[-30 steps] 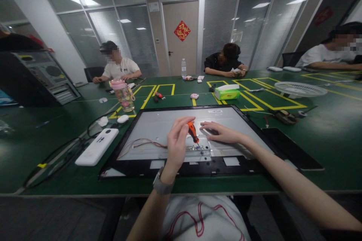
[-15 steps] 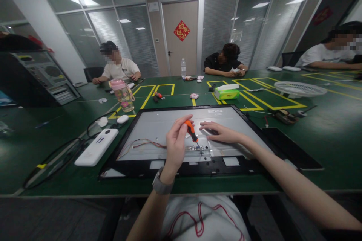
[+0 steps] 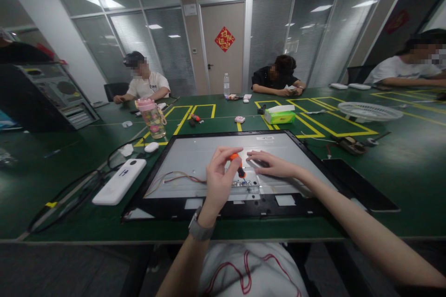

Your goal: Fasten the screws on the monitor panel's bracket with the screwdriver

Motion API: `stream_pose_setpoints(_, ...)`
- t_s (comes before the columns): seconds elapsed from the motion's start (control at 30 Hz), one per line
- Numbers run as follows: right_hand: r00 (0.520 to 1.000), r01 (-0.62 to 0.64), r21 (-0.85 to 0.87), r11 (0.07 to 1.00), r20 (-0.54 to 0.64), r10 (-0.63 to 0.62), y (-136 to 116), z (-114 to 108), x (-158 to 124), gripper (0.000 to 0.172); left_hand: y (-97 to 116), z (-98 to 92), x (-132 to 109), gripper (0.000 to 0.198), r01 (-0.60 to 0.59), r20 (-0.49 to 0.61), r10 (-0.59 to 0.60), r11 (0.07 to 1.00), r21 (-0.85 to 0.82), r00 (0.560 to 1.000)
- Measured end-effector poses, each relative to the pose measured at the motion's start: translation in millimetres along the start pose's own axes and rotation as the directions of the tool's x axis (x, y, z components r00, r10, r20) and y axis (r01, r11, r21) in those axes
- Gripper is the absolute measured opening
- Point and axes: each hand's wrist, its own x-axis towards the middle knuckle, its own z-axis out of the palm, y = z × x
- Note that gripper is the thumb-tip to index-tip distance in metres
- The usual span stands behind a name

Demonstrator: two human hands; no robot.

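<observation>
My left hand grips an orange and black screwdriver by its handle, fingers closed round it. The shaft slants down to a small metal bracket with a circuit part near the front edge of a flat display panel. The panel has a grey metal back and a black frame, and it lies on the table. My right hand rests open on the panel's back, just right of the screwdriver, fingers pointing left. Thin coloured wires run left from the bracket, partly hidden behind my left hand.
Left of the panel lie a white power bank and black cables. A pink-lidded bottle stands behind them. To the right is a dark phone-like slab; beyond the panel is a green tissue pack. Several people sit around the table.
My left hand's fingers have shifted round the screwdriver handle, the thumb now lying across it. The right hand keeps its place on the panel.
</observation>
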Motion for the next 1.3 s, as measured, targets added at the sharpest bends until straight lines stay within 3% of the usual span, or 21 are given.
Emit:
stream_pose_setpoints(0.2,1.0,0.004,-0.004,1.0,-0.001,-0.004,1.3,0.3,0.3,0.062,-6.5,-1.0,-0.4,0.03,0.077,0.008,-0.077,0.989,-0.127,0.997)
stream_pose_setpoints(0.4,1.0,0.007,-0.013,1.0,0.001,-0.007,3.9,1.0,0.8,0.062,-2.8,-0.2,1.2,0.017,0.026,-0.047,-0.027,1.0,-0.018,0.999)
stream_pose_setpoints(0.57,1.0,0.004,-0.02,1.0,-0.003,-0.004,4.0,1.1,0.4,0.062,-7.3,-0.9,-0.3,0.029,0.086,-0.028,-0.09,0.989,-0.121,0.996)
stream_pose_setpoints(0.77,1.0,0.009,-0.017,1.0,-0.009,-0.009,5.0,1.4,0.3,0.063,-8.2,-2.1,1.4,0.016,-0.006,-0.033,0.003,0.998,-0.069,0.999)
stream_pose_setpoints(1.0,1.0,0.013,-0.017,1.0,-0.01,-0.013,7.3,2.1,1.1,0.064,-9.8,-0.8,-0.9,0.029,0.086,0.022,-0.083,0.982,-0.166,0.996)
stream_pose_setpoints(1.2,1.0,0.01,-0.014,1.0,-0.005,-0.01,4.7,1.5,0.5,0.065,-5.8,0.3,1.8,0.016,-0.018,-0.022,0.017,0.999,-0.042,1.0)
stream_pose_setpoints(1.3,1.0,0.009,-0.012,1.0,-0.003,-0.009,3.6,1.1,0.4,0.065,-7.0,0.2,1.9,0.02,0.0,-0.016,-0.001,0.999,-0.034,1.0)
